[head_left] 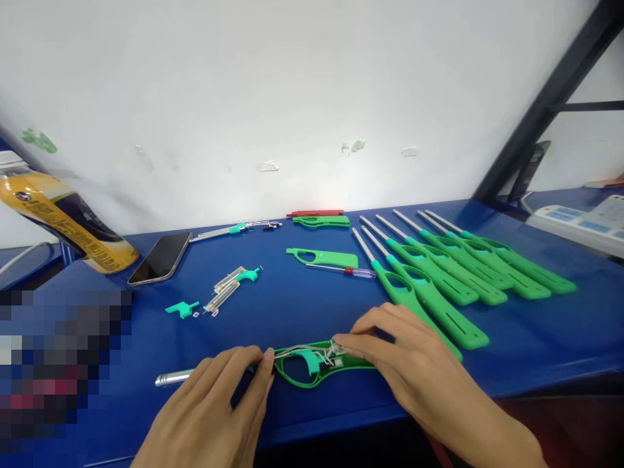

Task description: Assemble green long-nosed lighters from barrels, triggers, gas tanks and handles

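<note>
An opened green gas lighter (pixel 312 385) lies near the table's front edge, its inner parts exposed. Inside its shell sit a teal trigger (pixel 311 361), thin white tubing and a small clear part. My left hand (pixel 219 396) is closed around the lighter's neck, thumb and forefinger pinching it beside the trigger loop. The lighter's metal tube (pixel 173 377) sticks out to the left of that hand. My right hand (pixel 400 351) is closed at the handle end, its fingertips pinching at the clear part, with the rear of the shell partly hidden beneath.
Several assembled green lighters (pixel 439 260) lie at right. Behind are a half shell (pixel 326 259), a screwdriver (pixel 358 272) and red and green shells (pixel 319 218). At left are loose triggers (pixel 182 309), metal-and-clear parts (pixel 224 292), a phone (pixel 162 258) and a yellow bottle (pixel 68 214).
</note>
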A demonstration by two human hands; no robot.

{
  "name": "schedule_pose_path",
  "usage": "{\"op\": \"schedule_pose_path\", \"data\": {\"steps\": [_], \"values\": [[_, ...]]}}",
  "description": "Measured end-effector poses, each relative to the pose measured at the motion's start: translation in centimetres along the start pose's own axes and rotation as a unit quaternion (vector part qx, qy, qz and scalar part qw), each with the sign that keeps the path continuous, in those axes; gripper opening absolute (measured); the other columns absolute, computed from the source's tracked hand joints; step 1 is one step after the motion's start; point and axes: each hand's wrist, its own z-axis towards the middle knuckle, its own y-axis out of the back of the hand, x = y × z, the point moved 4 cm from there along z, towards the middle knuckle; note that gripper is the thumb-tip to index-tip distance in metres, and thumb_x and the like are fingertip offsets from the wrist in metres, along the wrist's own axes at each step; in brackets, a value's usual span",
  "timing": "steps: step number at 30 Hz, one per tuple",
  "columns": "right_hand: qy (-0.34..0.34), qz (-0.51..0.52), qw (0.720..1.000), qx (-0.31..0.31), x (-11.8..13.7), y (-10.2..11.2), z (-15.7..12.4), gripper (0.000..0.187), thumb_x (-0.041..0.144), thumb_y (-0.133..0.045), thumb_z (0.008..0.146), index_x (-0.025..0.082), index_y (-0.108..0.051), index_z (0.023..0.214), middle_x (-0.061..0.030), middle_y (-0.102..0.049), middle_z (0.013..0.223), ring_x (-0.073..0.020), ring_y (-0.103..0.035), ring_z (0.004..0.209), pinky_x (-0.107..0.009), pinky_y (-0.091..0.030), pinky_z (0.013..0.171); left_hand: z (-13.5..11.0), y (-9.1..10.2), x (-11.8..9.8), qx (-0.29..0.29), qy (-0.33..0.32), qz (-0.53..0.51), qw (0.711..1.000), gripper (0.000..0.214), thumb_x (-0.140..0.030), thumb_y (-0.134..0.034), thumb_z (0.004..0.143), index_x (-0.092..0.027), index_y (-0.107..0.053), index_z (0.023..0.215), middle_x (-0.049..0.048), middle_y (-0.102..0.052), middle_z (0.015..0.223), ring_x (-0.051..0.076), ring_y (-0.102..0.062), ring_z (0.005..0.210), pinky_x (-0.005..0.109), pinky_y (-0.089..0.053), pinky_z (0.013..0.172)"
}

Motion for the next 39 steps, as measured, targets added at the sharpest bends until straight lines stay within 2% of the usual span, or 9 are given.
{"op": "schedule_pose_path", "data": {"steps": [5, 10, 14, 16, 19, 22, 28, 34, 39], "values": [[-0.013, 0.009, 1.000, 0.003, -0.1, 0.1, -0.1, 0.046, 0.001, -0.047, 0.105, 0.034, -0.067, 0.130, -0.0019, -0.066, 0.114, -0.0209, -0.057, 0.097, -0.038, -0.043, 0.085, -0.7, -0.2, -0.4, -0.017, -0.030, 0.032, 0.999, 0.049, -0.017, -0.040, 0.099, -0.017, -0.059, 0.144, 0.0142, -0.073, 0.130, 0.032, -0.072, 0.115, 0.047, -0.058, 0.096], [-0.017, 0.001, 1.000, 0.020, -0.6, -0.1, -0.4, 0.041, 0.007, -0.051, 0.107, 0.036, -0.067, 0.132, -0.0015, -0.065, 0.116, -0.0209, -0.059, 0.099, -0.038, -0.045, 0.087, -0.1, 0.4, -0.1, -0.035, -0.003, -0.011, 0.999, 0.045, -0.019, -0.035, 0.105, -0.023, -0.064, 0.140, 0.0110, -0.075, 0.125, 0.030, -0.073, 0.114, 0.044, -0.060, 0.095], [-0.012, -0.007, 0.999, 0.049, -0.9, -0.3, -0.5, 0.046, 0.009, -0.055, 0.106, 0.039, -0.062, 0.139, -0.0015, -0.065, 0.120, -0.0213, -0.059, 0.100, -0.039, -0.046, 0.088, 1.9, 1.0, 0.3, -0.028, 0.008, -0.045, 0.999, 0.035, -0.026, -0.040, 0.110, -0.027, -0.070, 0.128, 0.0072, -0.075, 0.115, 0.026, -0.075, 0.101, 0.037, -0.062, 0.085], [-0.010, -0.004, 0.999, 0.049, -0.8, -0.3, -0.5, 0.044, 0.010, -0.054, 0.107, 0.039, -0.062, 0.138, -0.0010, -0.065, 0.119, -0.0207, -0.059, 0.099, -0.038, -0.046, 0.087, 3.0, 1.1, 0.5, -0.037, 0.023, -0.070, 0.997, 0.031, -0.028, -0.043, 0.111, -0.026, -0.068, 0.129, 0.0069, -0.073, 0.113, 0.023, -0.075, 0.093, 0.035, -0.062, 0.077], [-0.028, -0.003, 0.999, 0.034, -0.6, -0.1, -0.3, 0.039, 0.010, -0.055, 0.107, 0.037, -0.065, 0.133, -0.0001, -0.066, 0.116, -0.0202, -0.059, 0.098, -0.038, -0.046, 0.086, 4.2, 1.1, 0.6, -0.054, 0.043, -0.117, 0.991, 0.033, -0.019, -0.043, 0.110, -0.026, -0.066, 0.133, 0.0068, -0.069, 0.110, 0.019, -0.071, 0.080, 0.031, -0.060, 0.065], [-0.030, -0.001, 0.999, 0.030, -0.5, 0.0, -0.2, 0.041, 0.006, -0.056, 0.105, 0.036, -0.066, 0.131, 0.0002, -0.066, 0.115, -0.0202, -0.058, 0.098, -0.039, -0.045, 0.086, 4.7, 1.0, 0.5, -0.055, 0.034, -0.160, 0.985, 0.036, -0.011, -0.042, 0.107, -0.027, -0.069, 0.125, 0.0047, -0.066, 0.105, 0.016, -0.068, 0.076, 0.029, -0.058, 0.062], [-0.021, 0.006, 0.999, 0.039, -0.5, -0.1, -0.3, 0.050, 0.002, -0.056, 0.103, 0.038, -0.064, 0.135, 0.0000, -0.065, 0.115, -0.0209, -0.058, 0.098, -0.039, -0.045, 0.086, 4.8, 1.2, 0.7, -0.054, 0.040, -0.216, 0.974, 0.032, -0.009, -0.047, 0.107, -0.026, -0.069, 0.122, 0.0032, -0.065, 0.103, 0.015, -0.064, 0.080, 0.029, -0.056, 0.070], [-0.026, -0.004, 0.999, 0.044, -0.4, 0.2, -0.1, 0.050, 0.002, -0.054, 0.103, 0.039, -0.063, 0.135, -0.0001, -0.064, 0.110, -0.0216, -0.056, 0.095, -0.039, -0.043, 0.084, 4.9, 1.1, 0.6, -0.063, 0.027, -0.229, 0.971, 0.028, -0.008, -0.049, 0.107, -0.024, -0.068, 0.120, 0.0018, -0.066, 0.104, 0.016, -0.062, 0.087, 0.030, -0.053, 0.078], [-0.014, -0.011, 0.998, 0.062, -0.2, 0.2, -0.1, 0.064, -0.006, -0.045, 0.101, 0.041, -0.059, 0.142, -0.0007, -0.061, 0.111, -0.0209, -0.054, 0.096, -0.039, -0.043, 0.086, 4.5, 1.0, 0.7, -0.060, 0.024, -0.227, 0.972, 0.027, -0.005, -0.050, 0.106, -0.023, -0.066, 0.120, 0.0010, -0.067, 0.106, 0.016, -0.063, 0.094, 0.031, -0.053, 0.089]]}}
